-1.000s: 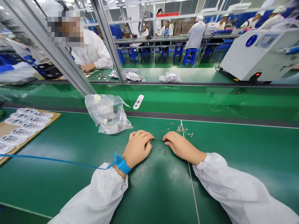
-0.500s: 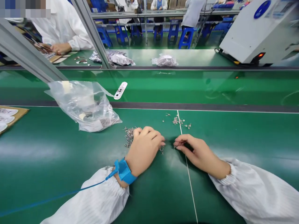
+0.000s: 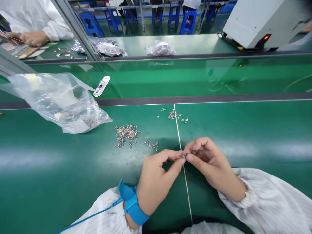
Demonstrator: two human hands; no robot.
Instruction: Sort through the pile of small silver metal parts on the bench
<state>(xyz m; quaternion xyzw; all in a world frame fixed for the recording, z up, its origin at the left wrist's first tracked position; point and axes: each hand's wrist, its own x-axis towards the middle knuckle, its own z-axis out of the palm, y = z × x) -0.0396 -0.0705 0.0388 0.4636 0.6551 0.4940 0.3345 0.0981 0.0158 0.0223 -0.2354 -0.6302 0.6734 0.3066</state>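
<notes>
My left hand (image 3: 158, 177) and my right hand (image 3: 209, 164) meet above the green mat (image 3: 243, 136), fingertips pinched together on a tiny metal part (image 3: 183, 156). A blue wrist strap (image 3: 131, 201) with a blue cord circles my left wrist. A heap of small silver parts (image 3: 126, 132) lies on the mat just beyond my left hand, with a few more (image 3: 152, 144) nearer my fingers. A smaller scatter of metal parts (image 3: 174, 115) sits farther back on the white line.
A clear plastic bag (image 3: 56, 102) with parts lies at the left. A white oval piece (image 3: 101, 86) rests on the conveyor belt beyond the dark strip. Across it are more bags (image 3: 161, 48), a white machine (image 3: 263, 19) and another person's hands (image 3: 31, 37).
Both hands lifted off the mat and drew toward me, coming together in a pinch on a small part. The heap under my left hand is now uncovered. The view tilted downward.
</notes>
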